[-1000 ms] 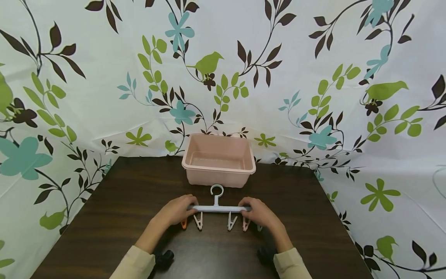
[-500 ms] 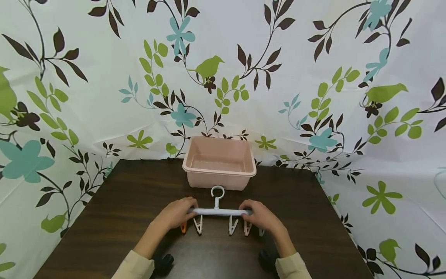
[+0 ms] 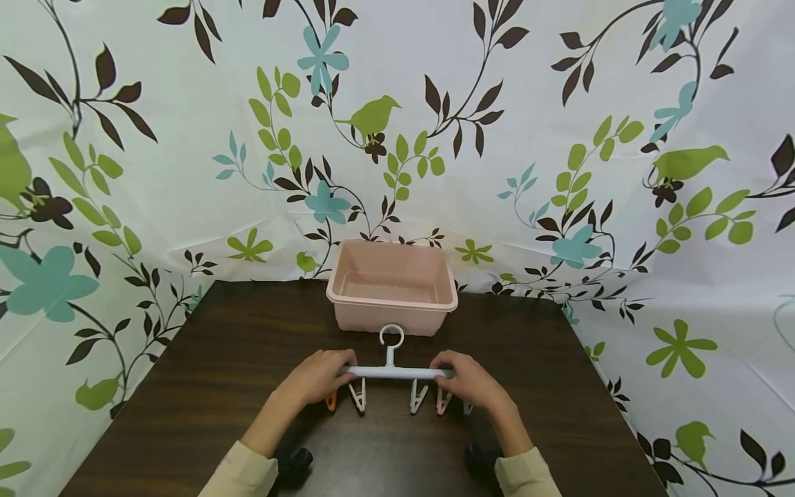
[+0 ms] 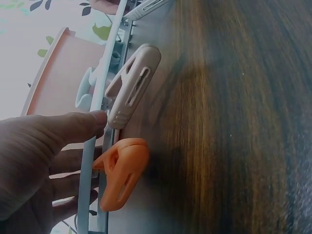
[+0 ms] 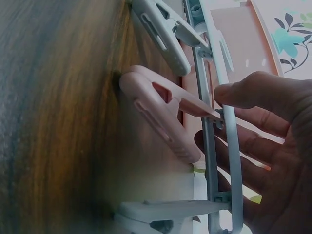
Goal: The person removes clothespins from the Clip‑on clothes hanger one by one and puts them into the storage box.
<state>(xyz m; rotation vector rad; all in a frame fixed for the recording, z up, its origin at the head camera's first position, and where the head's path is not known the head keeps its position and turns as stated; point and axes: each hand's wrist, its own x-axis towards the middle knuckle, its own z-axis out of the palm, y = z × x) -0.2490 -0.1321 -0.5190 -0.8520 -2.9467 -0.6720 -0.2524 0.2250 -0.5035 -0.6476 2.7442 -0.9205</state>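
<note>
Both hands hold a pale blue-white clip hanger [image 3: 397, 373] over the table, its hook pointing towards the bin. At its left end my left hand [image 3: 319, 376] grips the bar, thumb on the near side and fingers behind. An orange clip [image 4: 139, 153] and a beige clip [image 4: 153, 54] hang near that thumb. My right hand [image 3: 470, 379] grips the right end in the same way. Around it hang a grey clip [image 5: 179, 64], a pink clip [image 5: 132, 82] and a pale clip [image 5: 161, 208]. No garment is seen in the clips.
A pink plastic bin [image 3: 391, 317] stands behind the hanger, at the back of the dark wooden table [image 3: 248, 331]. A white cloth [image 3: 528, 172] printed with leaves and birds hangs behind and beside the table.
The hanger has shifted very slightly to the right and towards the bin, with both hands still gripping its ends. The bin has stayed in place.
</note>
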